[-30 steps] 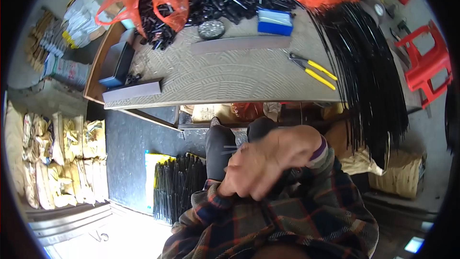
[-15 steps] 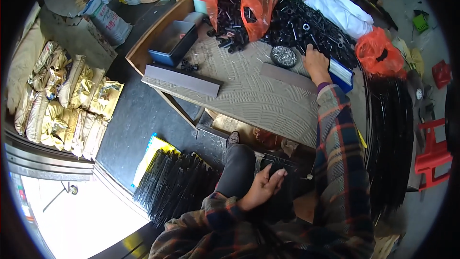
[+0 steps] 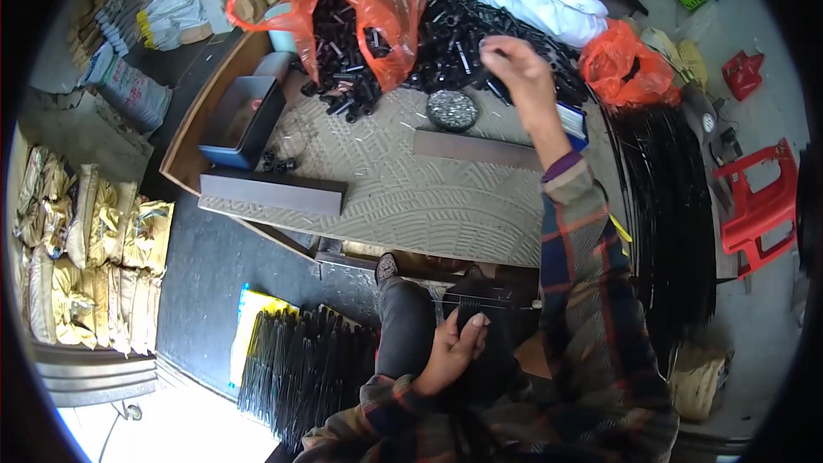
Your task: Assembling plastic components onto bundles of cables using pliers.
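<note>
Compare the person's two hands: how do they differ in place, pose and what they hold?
The right hand is stretched far forward over the pile of black parts on the table; the left hand stays close in at the lap. The right pinches one small black piece; the left grips a thin rod lying crosswise. Both come out of plaid sleeves.

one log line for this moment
right hand: over black tube pile | left hand: holds thin black rod at lap | table
</note>
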`<state>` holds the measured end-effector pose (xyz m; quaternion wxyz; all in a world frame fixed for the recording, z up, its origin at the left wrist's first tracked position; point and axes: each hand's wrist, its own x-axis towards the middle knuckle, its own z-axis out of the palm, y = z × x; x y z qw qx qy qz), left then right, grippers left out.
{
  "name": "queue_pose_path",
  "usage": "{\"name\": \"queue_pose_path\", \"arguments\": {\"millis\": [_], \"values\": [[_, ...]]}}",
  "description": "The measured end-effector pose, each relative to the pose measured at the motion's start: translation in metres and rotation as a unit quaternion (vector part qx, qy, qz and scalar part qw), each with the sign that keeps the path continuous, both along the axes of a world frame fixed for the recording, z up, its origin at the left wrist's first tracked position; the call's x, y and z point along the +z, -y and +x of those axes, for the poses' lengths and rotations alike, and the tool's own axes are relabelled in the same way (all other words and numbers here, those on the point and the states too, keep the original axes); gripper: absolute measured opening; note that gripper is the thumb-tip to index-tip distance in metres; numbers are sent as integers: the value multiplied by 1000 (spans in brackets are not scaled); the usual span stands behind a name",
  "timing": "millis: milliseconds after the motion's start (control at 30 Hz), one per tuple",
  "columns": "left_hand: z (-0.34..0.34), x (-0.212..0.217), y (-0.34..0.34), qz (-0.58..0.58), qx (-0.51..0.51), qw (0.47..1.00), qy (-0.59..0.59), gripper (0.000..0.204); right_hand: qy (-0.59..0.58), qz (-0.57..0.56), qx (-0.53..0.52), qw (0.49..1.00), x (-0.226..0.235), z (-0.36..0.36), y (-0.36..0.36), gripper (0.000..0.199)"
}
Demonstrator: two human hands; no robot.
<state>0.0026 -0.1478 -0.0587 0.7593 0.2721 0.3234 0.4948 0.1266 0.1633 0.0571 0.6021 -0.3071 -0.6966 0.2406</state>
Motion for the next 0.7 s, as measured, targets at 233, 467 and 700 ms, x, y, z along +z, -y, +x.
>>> {"name": "queue_pose_path", "arguments": {"millis": [233,467,700], "values": [[-3,1,-2,-16,-8,1000,19,17,531,257,21,808,-36,-138,-1,12],[-23,-8,-5,-6,17,1000,13,18,551,176,-15,816,-51,-181,-13,17],[-7,1,-4,-12,-2,999,31,18,573,183,-75,795,-57,-144,-28,20]]}}
